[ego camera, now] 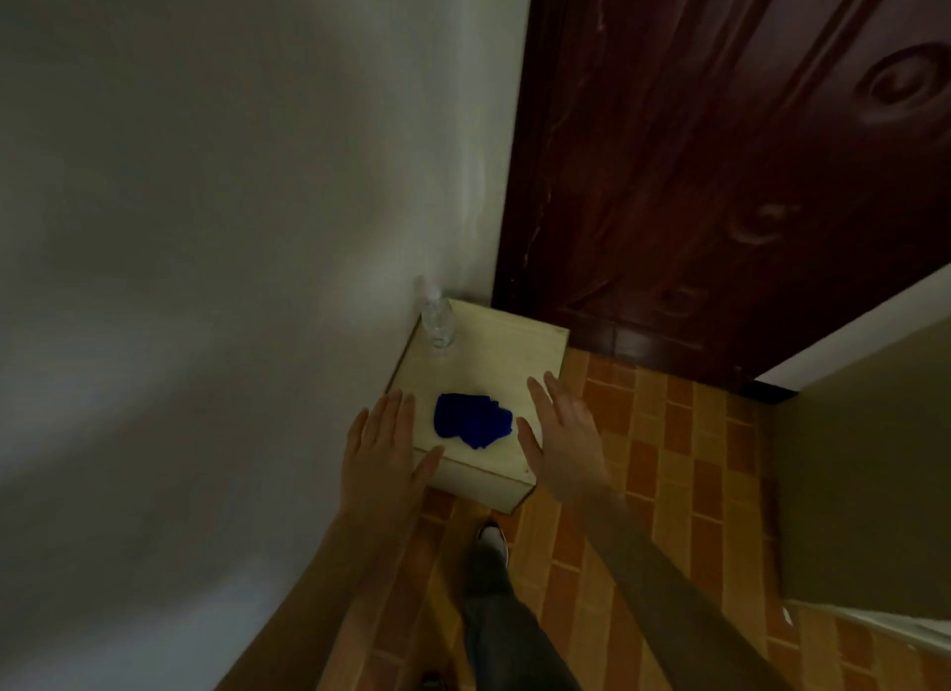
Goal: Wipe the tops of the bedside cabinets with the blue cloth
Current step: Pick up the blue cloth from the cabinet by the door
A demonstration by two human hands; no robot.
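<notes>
A crumpled blue cloth lies on the near part of the pale wooden bedside cabinet, which stands in the corner against the white wall. My left hand hovers flat at the cabinet's near left corner, fingers apart and empty. My right hand is spread open over the cabinet's near right edge, just right of the cloth, holding nothing. Neither hand touches the cloth.
A clear plastic bottle stands upright at the cabinet's far left corner by the wall. A dark red wooden door is behind the cabinet. Orange tiled floor lies to the right, with a bed edge at far right. My leg and shoe are below.
</notes>
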